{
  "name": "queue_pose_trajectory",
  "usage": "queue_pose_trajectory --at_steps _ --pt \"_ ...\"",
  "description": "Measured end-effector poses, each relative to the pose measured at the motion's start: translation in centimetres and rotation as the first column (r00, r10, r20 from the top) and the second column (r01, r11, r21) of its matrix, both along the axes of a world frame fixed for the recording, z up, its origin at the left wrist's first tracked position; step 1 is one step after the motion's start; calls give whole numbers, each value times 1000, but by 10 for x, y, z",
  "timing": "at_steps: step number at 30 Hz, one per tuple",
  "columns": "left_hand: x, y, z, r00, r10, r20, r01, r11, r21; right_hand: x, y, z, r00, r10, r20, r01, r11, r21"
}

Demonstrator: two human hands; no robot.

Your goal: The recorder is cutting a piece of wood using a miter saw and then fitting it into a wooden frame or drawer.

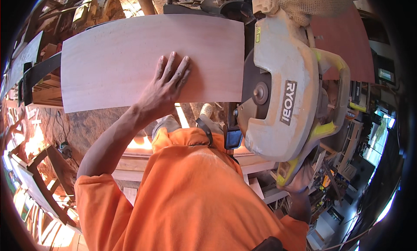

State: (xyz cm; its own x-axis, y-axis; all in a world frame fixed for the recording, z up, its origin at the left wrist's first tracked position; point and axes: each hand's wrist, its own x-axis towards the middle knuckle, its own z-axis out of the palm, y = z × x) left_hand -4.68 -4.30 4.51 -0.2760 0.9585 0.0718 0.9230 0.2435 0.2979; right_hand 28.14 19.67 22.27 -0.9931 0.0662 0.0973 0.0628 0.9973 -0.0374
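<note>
My left hand (169,81) lies flat on a pale wooden board (108,60), its fingers stretched out and a little apart, holding nothing. The board spans the upper middle, its right end beside the dark round blade (254,71) of a grey mitre saw (282,120) with yellow-green edged handles and a mesh dust bag (321,3) at its top. At the lower right my right hand (297,178) is wrapped round the saw's yellow-and-grey handle (286,168), partly hidden behind it. The blade's lower part is partly covered by the saw's housing.
A reddish panel (347,42) is behind the saw. A dark metal support (43,73) and stacked timber (47,94) are at the left. Wooden frames (39,181) stand lower left, planks (134,164) lie below the board near my feet (206,112), and cluttered shelving (339,173) fills the right.
</note>
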Motion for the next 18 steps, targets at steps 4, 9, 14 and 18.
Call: queue_pose_trajectory --at_steps 4,9,14,18 --pt "1 -2 5 999 4 46 -4 1000 -7 -2 3 -3 1000 10 -16 -10 1000 -10" --pt "0 0 2 1000 -8 12 8 1000 -1 -10 2 2 1000 6 4 -6 1000 -1" --pt "0 0 -1 999 -8 37 7 1000 15 -13 4 2 1000 17 9 -17 1000 -2" --pt "0 -2 -4 1000 13 -4 -13 1000 16 -15 13 -4 999 40 12 -40 999 -2"
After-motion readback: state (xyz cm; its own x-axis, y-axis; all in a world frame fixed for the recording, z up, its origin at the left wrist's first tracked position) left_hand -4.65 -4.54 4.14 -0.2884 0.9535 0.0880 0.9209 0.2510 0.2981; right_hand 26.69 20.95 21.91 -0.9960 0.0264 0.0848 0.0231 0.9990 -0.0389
